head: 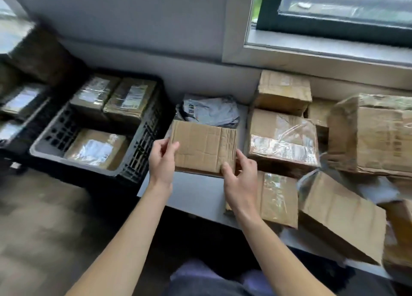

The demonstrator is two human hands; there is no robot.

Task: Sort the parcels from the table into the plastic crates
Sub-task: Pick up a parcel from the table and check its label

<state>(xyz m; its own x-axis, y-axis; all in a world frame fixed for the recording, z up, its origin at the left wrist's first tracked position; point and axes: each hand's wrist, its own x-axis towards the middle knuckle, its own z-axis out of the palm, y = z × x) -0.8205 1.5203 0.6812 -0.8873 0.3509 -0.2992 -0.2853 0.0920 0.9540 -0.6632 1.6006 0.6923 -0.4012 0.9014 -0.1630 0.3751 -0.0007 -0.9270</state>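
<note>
I see the left hand [163, 159] and right hand [239, 179], fingers curled, gripping the cardboard parcel [204, 146]. The black crate [138, 148] sits at its 9 o'clock, apparently part-filled.

cool daylight came in through the window [345, 1] at upper right and lit the desk [196, 197] softly and evenly. white glare sat on the taped labels in the black crate [139, 155] and on the plastic wrap of a box [283, 144] on the desk. the floor [40, 217] and the gap under the desk were dim. the left hand [162, 162], right hand [240, 179] and the plain parcel [204, 146] they gripped looked sharpest; the left edge was smeared with blur, and straight lines bowed toward the borders.
</note>
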